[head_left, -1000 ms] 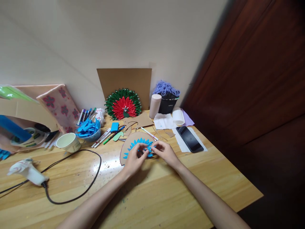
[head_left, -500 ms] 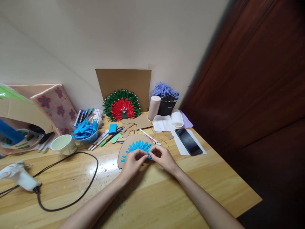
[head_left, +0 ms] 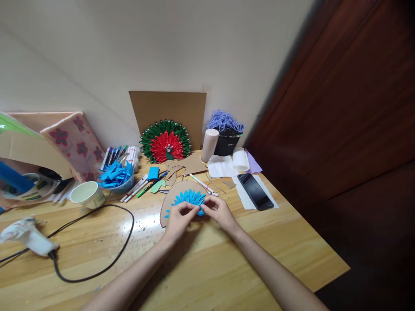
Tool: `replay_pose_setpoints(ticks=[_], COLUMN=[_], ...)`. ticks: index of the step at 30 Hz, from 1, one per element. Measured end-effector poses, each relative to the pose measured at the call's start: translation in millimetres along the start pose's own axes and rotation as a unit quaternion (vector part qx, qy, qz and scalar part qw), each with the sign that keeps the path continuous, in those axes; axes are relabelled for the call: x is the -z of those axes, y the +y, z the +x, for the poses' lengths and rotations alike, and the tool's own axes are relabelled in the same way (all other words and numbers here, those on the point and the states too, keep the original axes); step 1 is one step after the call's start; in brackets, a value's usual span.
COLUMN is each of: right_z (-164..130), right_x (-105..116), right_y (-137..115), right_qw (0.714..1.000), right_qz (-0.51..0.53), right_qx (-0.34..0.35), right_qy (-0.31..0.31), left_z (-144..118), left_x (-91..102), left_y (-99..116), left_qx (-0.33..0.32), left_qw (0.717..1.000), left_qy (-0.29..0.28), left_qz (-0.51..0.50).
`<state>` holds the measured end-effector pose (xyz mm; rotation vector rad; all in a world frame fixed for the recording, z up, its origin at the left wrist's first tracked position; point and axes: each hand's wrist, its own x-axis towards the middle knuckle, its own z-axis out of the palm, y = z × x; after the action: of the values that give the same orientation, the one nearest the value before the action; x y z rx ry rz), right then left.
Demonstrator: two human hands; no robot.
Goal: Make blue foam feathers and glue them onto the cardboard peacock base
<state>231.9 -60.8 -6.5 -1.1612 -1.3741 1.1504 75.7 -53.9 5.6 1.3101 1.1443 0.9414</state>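
Head view: fan of folded blue paper petals (head_left: 189, 198) lies on a half-round brown cardboard base (head_left: 173, 194) at mid wooden worktop (head_left: 227, 263). Left hand (head_left: 177, 220) and right hand (head_left: 219, 211) meet at its near edge, fingertips pinched on petals. Black phone (head_left: 253, 185) lies right; white glue gun (head_left: 24, 235) far left.

Glue gun (head_left: 27, 235), phone (head_left: 254, 190), markers (head_left: 121, 154)

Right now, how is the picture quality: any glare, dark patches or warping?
Head view: glare on the wooden table left of the left hand; the brown door is dim, nearly black at bottom right; wide-angle warping bends the wall and table edges; both hands, right hand included, look sharp.
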Motion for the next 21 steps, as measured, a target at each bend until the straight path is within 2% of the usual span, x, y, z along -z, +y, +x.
replay_pose_setpoints(ticks=[6, 10, 15, 21], right_z=[2.3, 7.3, 17.4, 22.0], right_x=[-7.0, -27.5, -76.3, -149.9], right_y=[-10.9, -27.2, -45.8, -53.1], right_qw=[0.998, 0.994, 0.993, 0.985], right_qz=[0.049, 0.096, 0.103, 0.042], right_qx=[-0.025, -0.054, -0.038, -0.012], right_qy=[0.032, 0.008, -0.037, -0.167], left_z=[-6.7, -18.5, -39.9, -79.8], left_x=[1.5, 16.5, 56.7, 128.5], left_y=[11.5, 23.8, 26.2, 14.9], left_qx=[-0.037, -0.058, -0.028, -0.023], left_qw=[0.998, 0.996, 0.989, 0.975], left_qy=[0.047, 0.072, 0.138, 0.222], left_qz=[-0.006, -0.017, -0.033, 0.001])
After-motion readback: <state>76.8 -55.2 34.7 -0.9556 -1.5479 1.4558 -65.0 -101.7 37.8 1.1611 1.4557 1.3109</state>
